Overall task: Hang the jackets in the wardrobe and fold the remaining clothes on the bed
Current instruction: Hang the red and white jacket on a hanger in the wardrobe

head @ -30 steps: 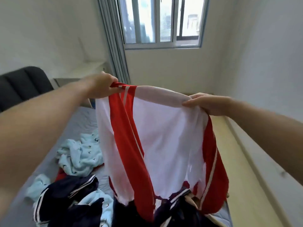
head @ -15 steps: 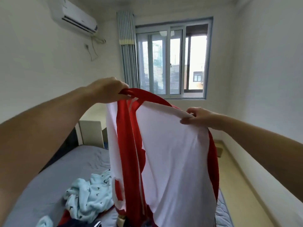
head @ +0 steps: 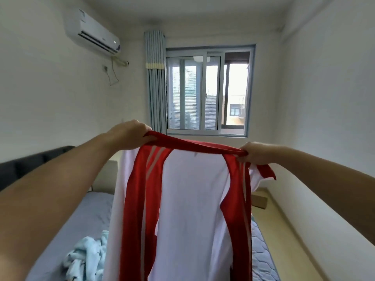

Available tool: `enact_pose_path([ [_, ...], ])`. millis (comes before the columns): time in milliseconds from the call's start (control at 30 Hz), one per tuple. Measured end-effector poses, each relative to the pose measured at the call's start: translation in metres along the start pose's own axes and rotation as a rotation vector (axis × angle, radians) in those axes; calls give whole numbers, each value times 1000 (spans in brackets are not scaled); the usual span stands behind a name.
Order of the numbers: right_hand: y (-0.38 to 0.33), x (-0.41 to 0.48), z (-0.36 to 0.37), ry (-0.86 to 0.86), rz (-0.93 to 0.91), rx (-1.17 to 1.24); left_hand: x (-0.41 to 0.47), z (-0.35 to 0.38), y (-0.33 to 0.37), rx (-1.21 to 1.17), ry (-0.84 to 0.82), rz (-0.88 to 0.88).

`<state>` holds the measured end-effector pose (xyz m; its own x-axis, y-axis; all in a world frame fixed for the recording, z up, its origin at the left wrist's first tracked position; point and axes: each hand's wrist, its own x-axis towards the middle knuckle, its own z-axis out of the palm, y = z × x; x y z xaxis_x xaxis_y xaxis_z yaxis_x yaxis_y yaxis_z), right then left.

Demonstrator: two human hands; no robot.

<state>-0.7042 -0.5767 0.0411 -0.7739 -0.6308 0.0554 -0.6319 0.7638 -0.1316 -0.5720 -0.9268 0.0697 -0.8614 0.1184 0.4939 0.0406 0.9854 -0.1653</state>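
Left hand (head: 129, 134) and right hand (head: 257, 153) each grip an end of the red-and-white striped track jacket (head: 192, 199), fingers curled tight. Its top edge runs taut side to side between them and the body hangs straight down over the grey bed (head: 81, 216). No wardrobe in sight, though.

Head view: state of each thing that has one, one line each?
red-and-white jacket: held up, spread out, hanging down.
left hand: grips one end of the jacket's top edge.
right hand: grips the other end.
light blue garment: crumpled on the bed, unfolded.
curtain: gathered beside the window.
window: open or closed, cannot tell.
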Motion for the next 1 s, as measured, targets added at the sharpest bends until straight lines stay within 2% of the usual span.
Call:
enact_pose_path([
  [100,-9,3,-15,-58,66,-69,15,-3,7,114,5,-81],
  [133,-9,6,-25,35,55,-66,23,-10,5,134,74,-127],
  [233,0,8,-40,670,-67,71,29,-18,2,15,539,-205],
  [267,1,4,-38,698,-80,75,24,-14,2,29,553,-155],
  [300,5,0,-30,557,-48,-22,20,-2,4,139,404,-41],
  [333,9,-4,-16,357,31,-203,13,13,11,279,163,66],
  [367,15,-10,-1,235,115,-352,6,30,16,384,-36,127],
  [400,22,-14,10,240,151,-423,-1,42,20,424,-96,131],
  [467,27,-17,22,298,142,-425,-2,53,24,378,6,71],
  [533,26,-15,24,230,112,-432,7,50,24,355,51,22],
  [567,24,-13,21,258,93,-373,13,46,24,324,92,6],
  [600,21,-11,16,370,66,-310,19,37,21,240,167,-42],
  [700,14,-16,7,1028,-98,52,20,27,26,-99,686,-141],
  [733,11,-20,12,1111,-100,124,13,34,33,-171,720,-132],
  [767,9,-22,25,1014,-80,76,7,45,42,-250,587,-109],
  [800,9,-23,45,725,-12,-153,-2,61,53,-297,288,-101],
  [833,10,-26,66,377,56,-327,-11,79,60,-196,-54,-87],
  [867,14,-27,80,159,105,-461,-16,93,61,-39,-224,-34],
  [900,18,-29,83,124,108,-486,-17,103,55,99,-210,-27],
  [933,21,-30,81,178,121,-400,-16,107,49,137,-124,-34],
  [1000,26,-30,77,283,154,-210,-10,110,40,99,38,-10],
])
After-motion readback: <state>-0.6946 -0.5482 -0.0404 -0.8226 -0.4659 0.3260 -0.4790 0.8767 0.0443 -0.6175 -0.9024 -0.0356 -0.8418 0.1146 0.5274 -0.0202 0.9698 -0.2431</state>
